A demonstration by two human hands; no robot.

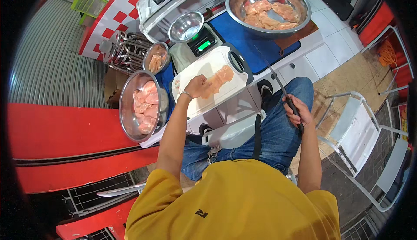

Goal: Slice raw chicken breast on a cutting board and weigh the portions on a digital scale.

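Observation:
My left hand (197,86) touches the near-left end of a flattened piece of raw chicken (221,78) on a white cutting board (195,73) with dark grey ends. Its fingertips are bent against the meat; whether they pinch it cannot be told. My right hand (299,110) grips the black handle of a long, thin knife (276,78) over my right thigh, away from the board, blade pointing up and forward. Small meat scraps lie at the board's left end. Left of the board, a steel bowl (123,109) holds raw chicken pieces, and a smaller steel bowl (146,55) holds trimmings.
Behind the board, an empty steel bowl (186,27) stands on a lit digital scale (203,44). A large steel bowl (234,11) with flattened chicken pieces stands at the back right on a blue mat (257,52). A white metal chair (356,132) is at my right.

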